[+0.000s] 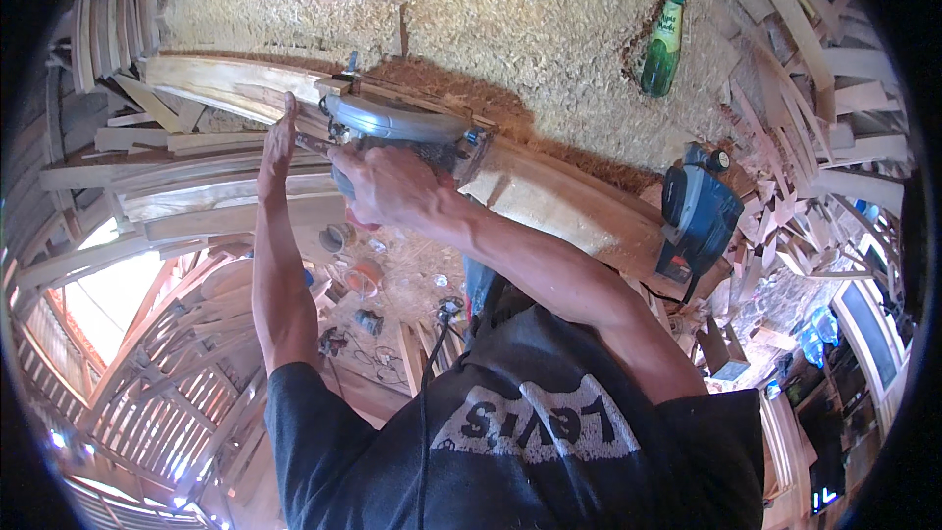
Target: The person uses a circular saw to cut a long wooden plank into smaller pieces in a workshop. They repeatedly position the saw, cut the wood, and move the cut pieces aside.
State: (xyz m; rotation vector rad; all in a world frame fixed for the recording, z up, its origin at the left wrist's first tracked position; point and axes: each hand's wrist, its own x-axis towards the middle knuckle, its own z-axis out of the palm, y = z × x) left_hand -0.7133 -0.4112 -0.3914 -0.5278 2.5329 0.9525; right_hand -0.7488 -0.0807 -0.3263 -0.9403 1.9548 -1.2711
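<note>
A circular saw (402, 123) with a rounded silver guard sits on a long wooden plank (559, 194) that runs left to right. My right hand (388, 185) is wrapped round its handle, which the fingers partly hide. To the left of the saw, my left hand (279, 142) is seen edge-on against the plank, fingers stretched out and holding nothing. The saw's blade is out of sight. Reddish-brown sawdust (442, 88) lies along the plank's far side.
A blue power planer (699, 216) rests at the plank's right end. Beyond it, a green bottle (663, 49) lies on pale wood shavings (549, 29). Offcuts (785, 216) are heaped at right, and curved boards (186, 177) are stacked at left. A black cable (429, 383) hangs before my shirt.
</note>
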